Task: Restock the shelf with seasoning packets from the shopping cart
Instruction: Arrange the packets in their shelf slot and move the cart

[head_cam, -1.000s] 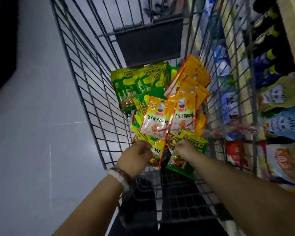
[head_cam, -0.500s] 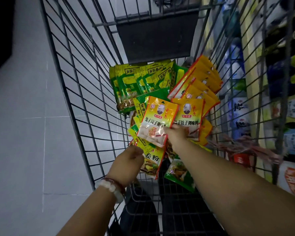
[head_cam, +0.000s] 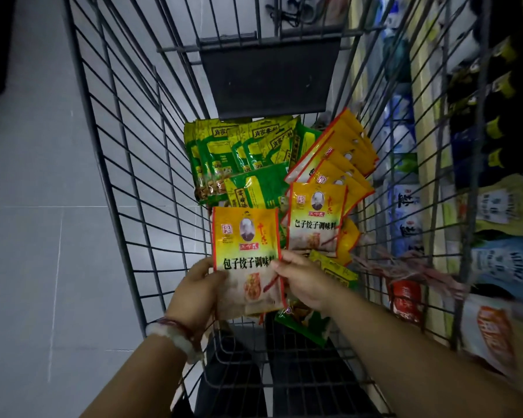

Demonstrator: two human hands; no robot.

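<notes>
Floor and stocked goods by the aisle
Grey tiled floor (head_cam: 43, 206) left of the fingers (head_cam: 287, 262); blue-and-white bags (head_cam: 405, 212) right of them; yellow-capped dark bottles (head_cam: 495, 140) farther right, beyond.

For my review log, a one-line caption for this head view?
Both hands, left hand and right hand, hold an orange seasoning packet above the shopping cart.

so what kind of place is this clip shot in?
Most likely a grocery store aisle. A wire shopping cart holds stacks of seasoning packets, and shelves of packaged goods run along the right. Both hands hold one yellow packet above the cart.
</notes>
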